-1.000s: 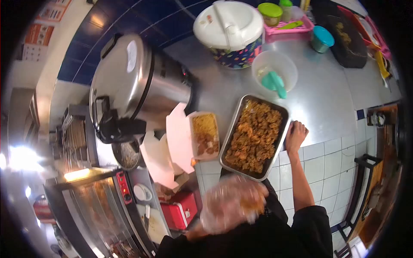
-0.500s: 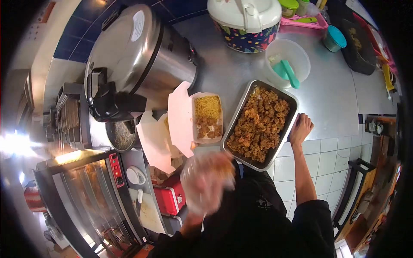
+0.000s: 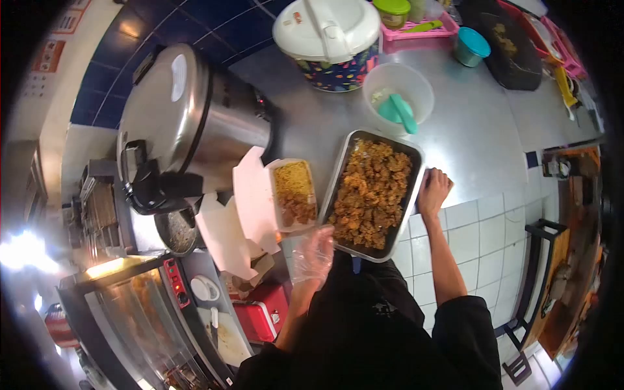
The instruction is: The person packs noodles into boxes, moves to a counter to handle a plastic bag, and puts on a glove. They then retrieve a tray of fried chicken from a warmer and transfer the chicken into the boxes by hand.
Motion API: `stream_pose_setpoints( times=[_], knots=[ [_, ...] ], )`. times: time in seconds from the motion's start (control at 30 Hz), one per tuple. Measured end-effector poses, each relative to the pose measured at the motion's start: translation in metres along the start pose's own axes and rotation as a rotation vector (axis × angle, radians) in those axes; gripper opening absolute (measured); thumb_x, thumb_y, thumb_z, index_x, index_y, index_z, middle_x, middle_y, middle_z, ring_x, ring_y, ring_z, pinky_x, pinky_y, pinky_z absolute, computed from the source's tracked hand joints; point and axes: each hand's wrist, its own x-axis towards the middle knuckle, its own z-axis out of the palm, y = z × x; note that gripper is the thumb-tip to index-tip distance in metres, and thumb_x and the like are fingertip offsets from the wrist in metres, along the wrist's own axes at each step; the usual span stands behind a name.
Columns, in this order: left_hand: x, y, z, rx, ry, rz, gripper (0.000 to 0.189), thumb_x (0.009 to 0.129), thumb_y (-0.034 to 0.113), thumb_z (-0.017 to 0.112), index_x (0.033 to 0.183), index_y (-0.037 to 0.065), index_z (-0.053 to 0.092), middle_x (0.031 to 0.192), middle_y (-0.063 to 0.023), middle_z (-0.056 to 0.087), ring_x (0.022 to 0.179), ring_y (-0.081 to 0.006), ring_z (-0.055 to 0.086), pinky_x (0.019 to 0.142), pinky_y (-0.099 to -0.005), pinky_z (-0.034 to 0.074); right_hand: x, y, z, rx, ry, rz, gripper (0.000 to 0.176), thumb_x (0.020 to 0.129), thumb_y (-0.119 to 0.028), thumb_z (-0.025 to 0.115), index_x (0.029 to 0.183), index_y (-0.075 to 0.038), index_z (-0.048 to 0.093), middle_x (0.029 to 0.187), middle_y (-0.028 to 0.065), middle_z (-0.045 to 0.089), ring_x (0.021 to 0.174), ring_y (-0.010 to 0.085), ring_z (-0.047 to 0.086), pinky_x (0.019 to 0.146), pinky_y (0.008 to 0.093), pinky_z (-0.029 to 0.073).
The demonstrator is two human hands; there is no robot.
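A metal tray [image 3: 416,153] of brown fried pieces [image 3: 370,195] lies at the counter's front edge. My left hand [image 3: 314,255], in a clear plastic glove, is at the tray's lower left corner, its fingers bent together; what they hold, if anything, is hidden. Just right of the tray, my bare right hand [image 3: 435,191] rests closed on the counter edge, with nothing seen in it. An open box [image 3: 257,198] left of the tray holds yellow noodles [image 3: 292,179] and brown pieces [image 3: 296,209]. Another open box [image 3: 221,231] stands beside it, partly covered.
Behind the tray stand a clear tub [image 3: 421,88] with a teal utensil [image 3: 404,114] and a white-lidded container [image 3: 338,29]. A large steel cooker [image 3: 227,107] is at left, above a glass-fronted warmer [image 3: 130,318]. A red case [image 3: 263,315] sits below the boxes.
My left hand has moved up toward the tray corner; the orange-brown food seen in it earlier no longer shows. The whole view has shifted, while my right hand stays beside the tray.
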Motion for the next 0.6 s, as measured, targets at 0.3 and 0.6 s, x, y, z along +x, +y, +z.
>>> stream_pose_setpoints(
  times=[0.3,0.6],
  knots=[
    [0.006,0.002,0.073,0.326,-0.176,0.165,0.028,0.085,0.021,0.068,0.109,0.007,0.065,0.099,-0.0186,0.068,0.092,-0.0384,0.066,0.081,-0.0472,0.053,0.003,-0.004,-0.005,0.0,-0.01,0.022,0.01,0.089,-0.011,0.059,0.085,-0.003,0.057,0.083,0.0124,0.058,0.085,0.0304,0.056,0.086,0.0438,0.04],
    [0.016,-0.006,0.083,0.398,-0.272,0.232,0.045,0.081,0.013,0.071,0.123,0.007,0.057,0.1,-0.0169,0.066,0.097,-0.0363,0.063,0.084,-0.0456,0.051,0.001,-0.001,-0.006,0.003,-0.014,0.036,0.01,0.088,-0.012,0.059,0.085,-0.003,0.057,0.083,0.0124,0.059,0.085,0.0303,0.056,0.088,0.0444,0.04]
  ],
)
